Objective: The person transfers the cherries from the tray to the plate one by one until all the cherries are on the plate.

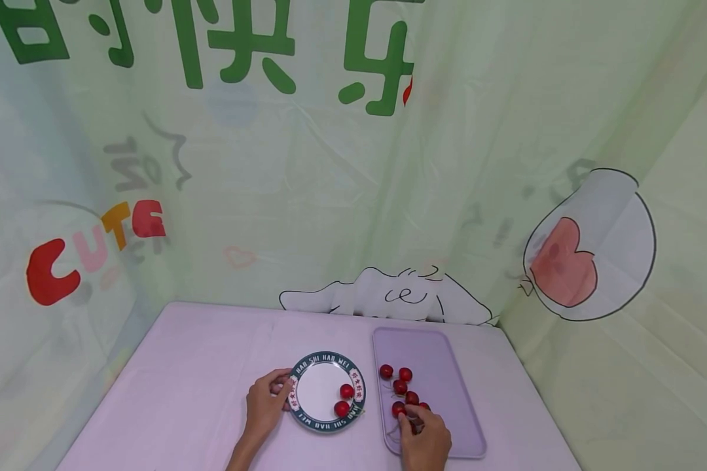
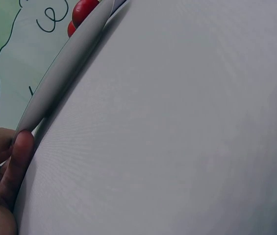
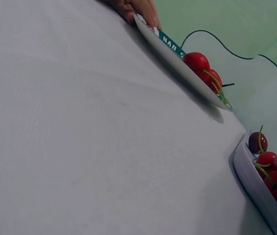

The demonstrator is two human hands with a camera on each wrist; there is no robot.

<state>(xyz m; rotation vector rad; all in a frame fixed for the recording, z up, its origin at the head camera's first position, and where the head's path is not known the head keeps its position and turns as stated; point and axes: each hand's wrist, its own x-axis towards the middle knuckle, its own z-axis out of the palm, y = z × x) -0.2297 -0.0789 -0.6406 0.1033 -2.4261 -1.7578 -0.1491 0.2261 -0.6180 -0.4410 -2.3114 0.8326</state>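
Observation:
A round plate [image 1: 316, 391] with a dark green lettered rim carries two red cherries [image 1: 342, 409] on its right side. My left hand [image 1: 266, 402] holds the plate's left edge, thumb and fingers on either side of the rim in the left wrist view. To the right is a lilac tray [image 1: 442, 366] with several red cherries [image 1: 400, 387] along its left half. Inside its near end, my right hand [image 1: 425, 439] has its fingers curled down among the cherries, pinching one partly hidden cherry [image 1: 414, 428]. Green stems show in the right wrist view.
Plate and tray stand side by side on a pale cloth-covered table [image 1: 206, 360], with a narrow gap between them. Behind and at both sides hangs a light green printed curtain [image 1: 330, 196].

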